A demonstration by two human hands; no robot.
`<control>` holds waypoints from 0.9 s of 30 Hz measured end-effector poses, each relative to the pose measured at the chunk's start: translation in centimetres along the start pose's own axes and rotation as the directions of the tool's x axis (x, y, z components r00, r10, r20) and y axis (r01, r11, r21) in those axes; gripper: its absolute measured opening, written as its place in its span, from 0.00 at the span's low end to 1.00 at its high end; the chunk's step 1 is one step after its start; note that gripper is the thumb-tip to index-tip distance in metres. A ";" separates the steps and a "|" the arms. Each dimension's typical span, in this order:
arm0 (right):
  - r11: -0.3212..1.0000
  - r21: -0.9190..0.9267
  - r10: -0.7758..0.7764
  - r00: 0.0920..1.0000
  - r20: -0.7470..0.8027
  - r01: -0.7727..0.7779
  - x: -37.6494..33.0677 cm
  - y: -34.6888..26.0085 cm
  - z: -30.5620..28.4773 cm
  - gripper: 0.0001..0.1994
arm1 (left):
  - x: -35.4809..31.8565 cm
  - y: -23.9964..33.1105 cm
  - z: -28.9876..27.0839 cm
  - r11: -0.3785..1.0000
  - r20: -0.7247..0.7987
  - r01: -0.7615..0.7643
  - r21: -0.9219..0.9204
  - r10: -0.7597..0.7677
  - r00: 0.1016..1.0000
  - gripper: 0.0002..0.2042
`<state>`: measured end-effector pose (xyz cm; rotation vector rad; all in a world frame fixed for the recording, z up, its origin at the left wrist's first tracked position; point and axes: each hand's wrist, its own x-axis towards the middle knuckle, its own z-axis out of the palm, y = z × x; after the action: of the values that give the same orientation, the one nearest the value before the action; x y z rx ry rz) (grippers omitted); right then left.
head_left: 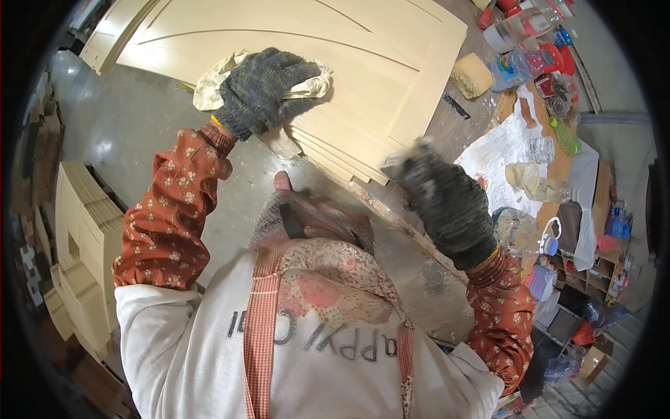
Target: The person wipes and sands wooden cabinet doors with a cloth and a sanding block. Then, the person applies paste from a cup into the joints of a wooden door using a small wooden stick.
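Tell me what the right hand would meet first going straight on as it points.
Likely the pale panel just ahead; the right hand is blurred, so depth is unclear.

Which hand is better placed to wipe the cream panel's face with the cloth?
Probably the left hand: it grips the bunched cloth over the panel. The right hand is blurred, near the panel's edge.

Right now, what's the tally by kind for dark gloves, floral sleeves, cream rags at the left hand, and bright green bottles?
Dark gloves: 2
Floral sleeves: 2
Cream rag at left hand: 1
Bright green bottle: 1
Total: 6
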<state>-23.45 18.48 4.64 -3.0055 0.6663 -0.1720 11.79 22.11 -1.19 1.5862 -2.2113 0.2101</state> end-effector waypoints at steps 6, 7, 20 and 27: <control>0.976 0.203 0.092 0.995 -0.049 -0.080 0.2 0.0 -0.8 0.20 | -0.2 0.5 -0.2 0.999 -0.050 0.040 0.032 -0.038 0.998 0.23; 0.978 0.173 0.120 0.993 0.002 -0.118 0.5 -0.2 -1.0 0.21 | -0.2 0.6 -0.2 0.998 -0.045 0.048 0.040 -0.047 0.998 0.23; 0.995 0.062 0.053 0.964 0.261 -0.072 0.5 -1.5 -1.1 0.19 | -0.2 0.7 -0.1 0.997 -0.059 0.070 0.032 -0.068 0.996 0.22; 0.955 -0.231 -0.129 0.963 0.238 0.185 2.8 -2.2 -0.8 0.27 | -0.1 0.3 -0.1 0.997 0.053 0.055 0.054 -0.058 0.997 0.24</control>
<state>-20.14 19.26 5.83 -3.2501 0.4567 0.2577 11.57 22.32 -1.08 1.6990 -2.2148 0.2124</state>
